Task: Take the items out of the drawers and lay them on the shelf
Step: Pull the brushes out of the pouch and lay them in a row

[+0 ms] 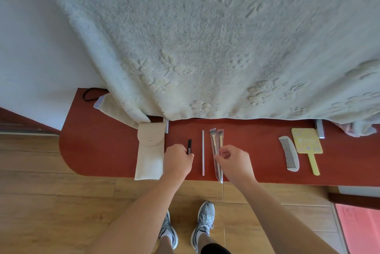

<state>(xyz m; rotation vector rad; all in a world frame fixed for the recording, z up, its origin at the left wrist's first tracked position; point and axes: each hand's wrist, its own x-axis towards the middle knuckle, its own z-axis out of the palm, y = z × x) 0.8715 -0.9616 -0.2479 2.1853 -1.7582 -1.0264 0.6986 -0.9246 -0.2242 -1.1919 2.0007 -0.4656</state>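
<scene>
Well along: the shelf already carries a beige pouch near its left end, a silver rod mid-shelf, and a comb and yellow mirror toward the right. Left hand curls around a dark stick just beside the pouch; right hand pinches the sleeved brushes by the front edge, thumb against forefinger. Both likely just need releasing; drawers are out of view, so what is left is unknown.
</scene>
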